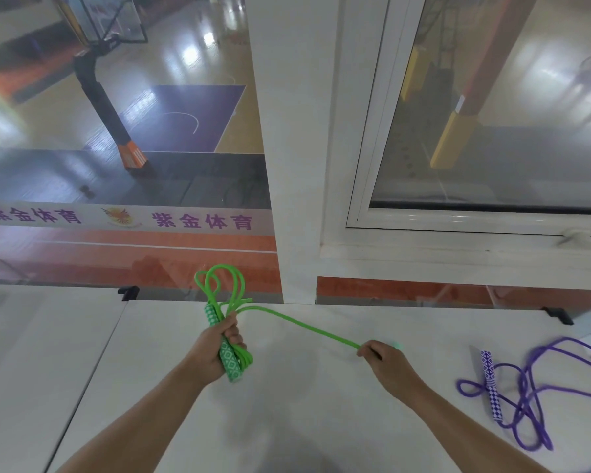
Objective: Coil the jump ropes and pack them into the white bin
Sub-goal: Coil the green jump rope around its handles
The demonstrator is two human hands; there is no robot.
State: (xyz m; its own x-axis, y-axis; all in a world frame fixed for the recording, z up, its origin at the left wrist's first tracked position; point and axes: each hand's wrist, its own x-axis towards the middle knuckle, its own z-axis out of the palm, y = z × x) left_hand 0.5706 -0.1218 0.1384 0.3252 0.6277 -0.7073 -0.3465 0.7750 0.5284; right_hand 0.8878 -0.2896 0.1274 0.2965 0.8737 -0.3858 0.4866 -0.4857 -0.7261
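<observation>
My left hand (215, 349) grips a green jump rope (229, 302) above the white table (304, 404), its fingers curled round a green-and-white patterned handle and several bunched loops that stick up past the fist. One strand runs taut from the bundle to my right hand (386, 361), which pinches it near a blurred green end. A purple jump rope (533, 397) lies loose and tangled on the table at the right, one purple-and-white patterned handle (492, 387) showing. The white bin is not in view.
A glass barrier with black clamps (128, 291) runs along the table's far edge, with a white pillar (297, 165) and a window frame behind. A basketball court lies beyond the glass. A seam (93, 363) splits the table at the left.
</observation>
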